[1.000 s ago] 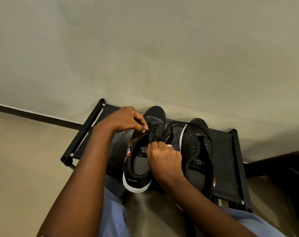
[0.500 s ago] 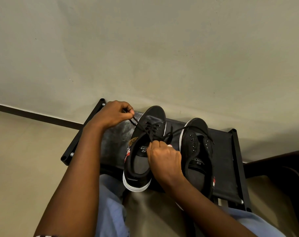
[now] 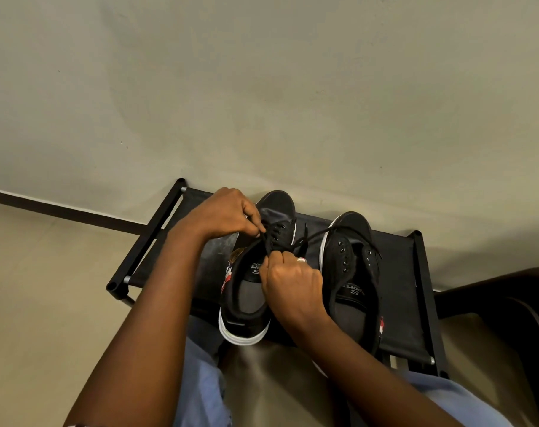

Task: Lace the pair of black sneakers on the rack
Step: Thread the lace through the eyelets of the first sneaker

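While both sneakers sit side by side on the rack [image 3: 397, 291], the left hand [image 3: 222, 215] pinches the lace [image 3: 269, 238] over the left sneaker [image 3: 256, 272]. The right hand [image 3: 293, 282] grips the lace too, fingers curled, beside the right sneaker [image 3: 351, 272].

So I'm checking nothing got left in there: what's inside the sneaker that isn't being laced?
Inside the right sneaker only a grey insole with a printed logo shows, plus bare eyelets. A loose black lace crosses its toe. The toe end inside is hidden under the upper.
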